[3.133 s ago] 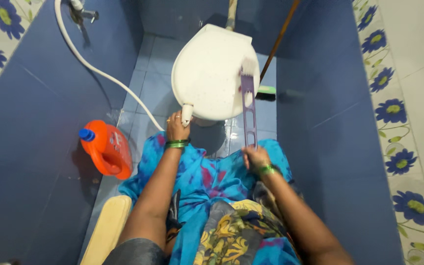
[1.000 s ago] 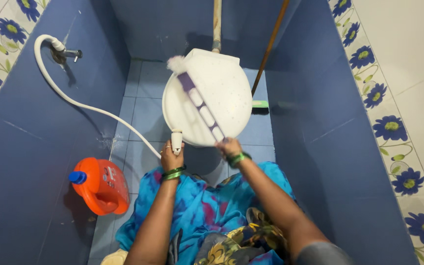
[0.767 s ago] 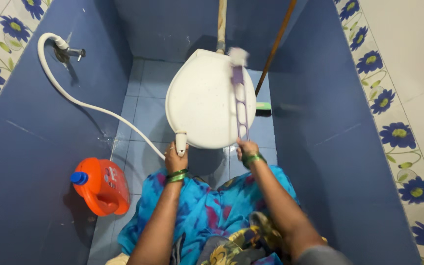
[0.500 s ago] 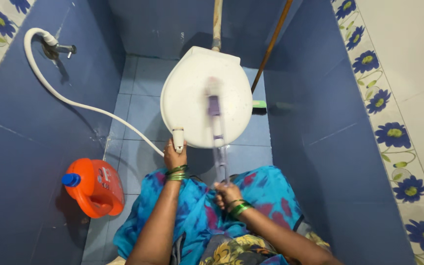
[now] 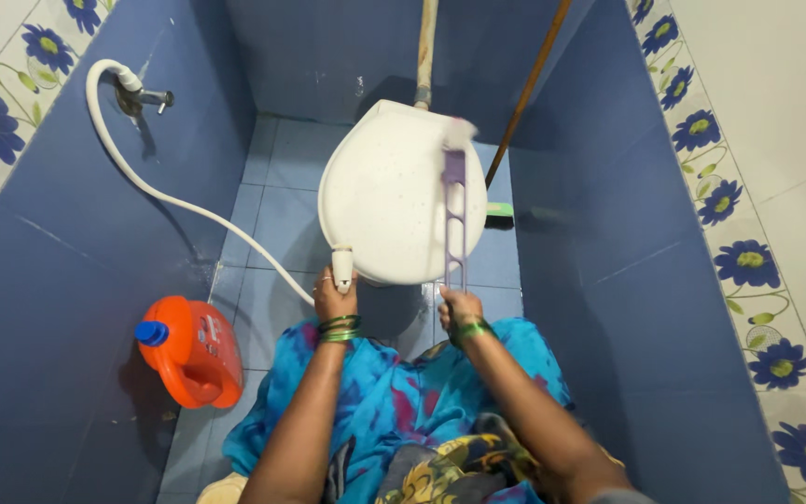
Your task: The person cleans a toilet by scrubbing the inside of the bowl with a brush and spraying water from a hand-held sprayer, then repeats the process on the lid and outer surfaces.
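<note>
- Toilet brush point(image 5: 453, 210), purple with a slotted handle and a pale blurred head, lies along the right side of the closed white toilet lid point(image 5: 394, 191), its head near the lid's far edge.
- We hold the near end of the brush handle in our right hand point(image 5: 459, 308), fingers curled tight around it, just off the lid's front edge; green bangles sit on that wrist.
- Our left hand point(image 5: 335, 297) is closed around a white spray nozzle point(image 5: 341, 278), which points up at the lid's front left rim and touches or nearly touches it; we cannot tell which.
- From the nozzle a white hose point(image 5: 174, 203) curves away across the floor and up the left wall to a metal tap point(image 5: 142, 95).
- Below our hands, a bright blue patterned garment point(image 5: 394, 401) fills the bottom of the view.
- An orange jug point(image 5: 193, 353) with a blue cap stands on the blue tiled floor point(image 5: 277, 201) to our left, close to the left wall and well apart from the toilet.
- Behind the toilet a pale pipe point(image 5: 426, 47) rises up the blue back wall, and a brown stick point(image 5: 529, 89) with a green head leans just to the right of the lid.
- Both side walls are blue below and white with blue flowers above.
</note>
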